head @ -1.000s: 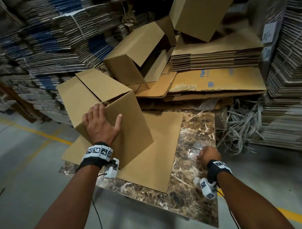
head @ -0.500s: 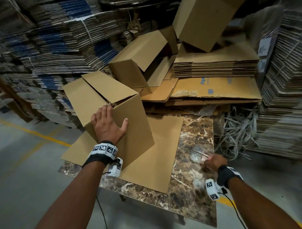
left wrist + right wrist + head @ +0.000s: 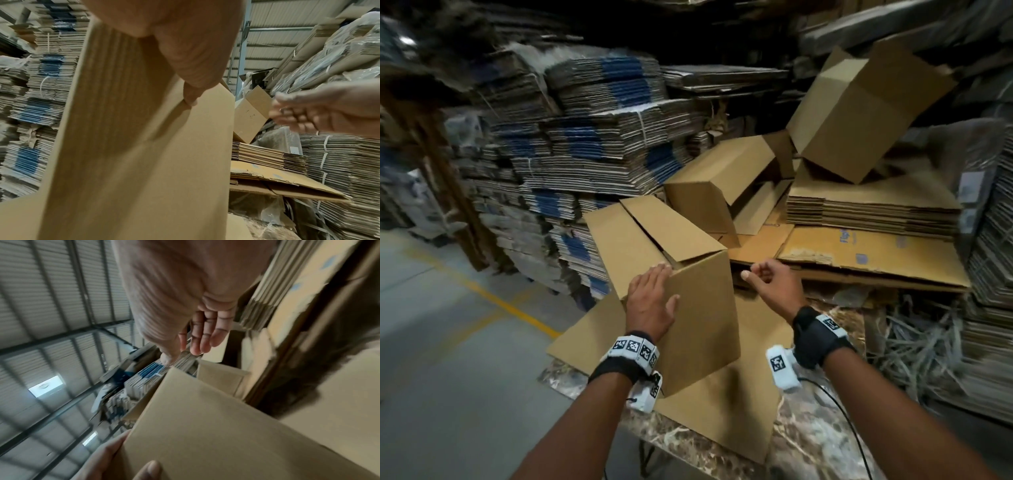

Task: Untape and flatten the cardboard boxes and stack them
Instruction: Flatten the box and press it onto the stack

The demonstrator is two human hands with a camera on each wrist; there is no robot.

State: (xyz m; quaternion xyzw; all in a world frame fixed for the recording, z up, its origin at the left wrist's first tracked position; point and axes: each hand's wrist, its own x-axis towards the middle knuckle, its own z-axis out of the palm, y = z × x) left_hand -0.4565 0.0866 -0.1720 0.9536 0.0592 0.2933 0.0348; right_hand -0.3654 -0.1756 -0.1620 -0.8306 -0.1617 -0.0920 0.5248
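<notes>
A brown cardboard box [image 3: 698, 315] stands tilted on a flat cardboard sheet [image 3: 722, 411] that covers the marble table [image 3: 808, 445]. Its upper flaps hang open toward the far left. My left hand [image 3: 650, 301] lies across the box's upper near edge, fingers straight on one face and thumb spread on the other. My right hand [image 3: 767, 284] hovers just right of the box's top corner, fingers loosely curled and holding nothing. The left wrist view shows the box face [image 3: 144, 162] close up and the right hand [image 3: 308, 113] beside it. In the right wrist view the fingers [image 3: 205, 334] hang relaxed above the box [image 3: 226, 434].
Two more open boxes [image 3: 722, 185] [image 3: 859, 116] lean on a pile of flattened cardboard [image 3: 873, 209] behind the table. Strapped bundles of flat board [image 3: 585, 137] wall the left and right. Loose strapping [image 3: 914, 342] lies at the table's right. Grey floor with a yellow line [image 3: 493, 301] lies to the left.
My right hand has left the table's right side and risen to the box's upper right corner. The left hand stays on the box's edge. The view has tilted upward.
</notes>
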